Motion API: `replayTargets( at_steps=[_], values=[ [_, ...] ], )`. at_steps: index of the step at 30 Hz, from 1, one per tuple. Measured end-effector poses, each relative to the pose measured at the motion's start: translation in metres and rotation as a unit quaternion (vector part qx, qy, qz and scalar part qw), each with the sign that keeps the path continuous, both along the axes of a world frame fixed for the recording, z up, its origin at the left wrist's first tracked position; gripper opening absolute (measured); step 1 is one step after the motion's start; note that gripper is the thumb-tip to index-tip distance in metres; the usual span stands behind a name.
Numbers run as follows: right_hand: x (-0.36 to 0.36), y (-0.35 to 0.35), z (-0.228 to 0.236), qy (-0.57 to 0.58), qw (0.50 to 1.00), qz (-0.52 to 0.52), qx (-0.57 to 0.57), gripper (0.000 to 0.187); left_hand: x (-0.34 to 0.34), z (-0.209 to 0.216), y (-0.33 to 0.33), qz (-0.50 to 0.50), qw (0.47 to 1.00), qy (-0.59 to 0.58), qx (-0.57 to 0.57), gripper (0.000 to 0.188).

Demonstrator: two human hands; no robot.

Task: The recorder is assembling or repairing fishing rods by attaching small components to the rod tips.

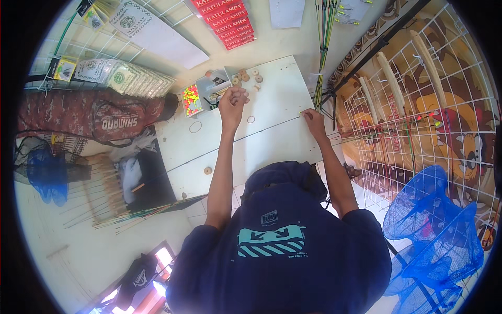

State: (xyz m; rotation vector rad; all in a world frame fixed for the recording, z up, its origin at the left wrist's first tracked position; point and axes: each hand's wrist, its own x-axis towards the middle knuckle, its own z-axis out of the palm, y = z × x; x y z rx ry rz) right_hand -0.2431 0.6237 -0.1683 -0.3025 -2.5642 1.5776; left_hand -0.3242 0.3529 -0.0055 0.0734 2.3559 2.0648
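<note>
My left hand (234,102) is raised over the white tabletop (277,136), its fingers curled and pressed together beside a small divided box (217,81). Whatever it may grip is too small to make out. Toward the table's right edge, my right hand (315,121) pinches a tiny yellowish thing (301,112) at its fingertips. Red and yellow beads (192,99) fill the box's left compartment. Several round tan wooden discs (243,76) lie at the back of the table, and another disc (208,170) rests nearer, left of my left forearm. Two thin rings lie flat on the tabletop.
A camouflage rod bag (110,118) hangs at the left, below packaged goods on a wire rack. Thin rods (322,47) stand upright behind the table's right corner. Blue nets (434,230) hang at the near right, beside a white wire grid (402,99).
</note>
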Motion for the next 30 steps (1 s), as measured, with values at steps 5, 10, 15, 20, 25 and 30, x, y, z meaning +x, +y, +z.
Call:
replayTargets(
  at_steps=[5, 10, 15, 20, 25, 30],
  values=[
    [-0.001, 0.006, -0.008, 0.024, 0.999, 0.000, 0.040, 0.015, 0.003, -0.001, 0.005, -0.014, 1.000, -0.008, 0.005, 0.012],
    [-0.010, -0.036, 0.066, 0.196, 0.940, -0.035, 0.276, 0.026, 0.019, -0.001, 0.012, -0.109, 0.992, -0.062, -0.014, 0.014],
    [-0.014, -0.070, 0.131, 0.040, 0.962, 0.157, -0.219, 0.020, 0.028, -0.003, 0.021, -0.166, 0.983, -0.079, -0.014, 0.015],
    [-0.020, -0.076, 0.125, 0.035, 0.947, 0.176, -0.266, 0.017, 0.036, 0.000, 0.016, -0.150, 0.982, -0.103, 0.044, 0.017],
    [-0.013, -0.070, 0.125, -0.043, 0.960, 0.196, -0.197, 0.015, 0.042, -0.015, 0.009, -0.140, 0.984, -0.103, 0.040, 0.017],
    [-0.006, -0.058, 0.141, -0.019, 0.966, 0.145, -0.213, 0.015, 0.050, -0.073, -0.015, -0.068, 0.981, -0.055, -0.174, 0.027]
  ],
)
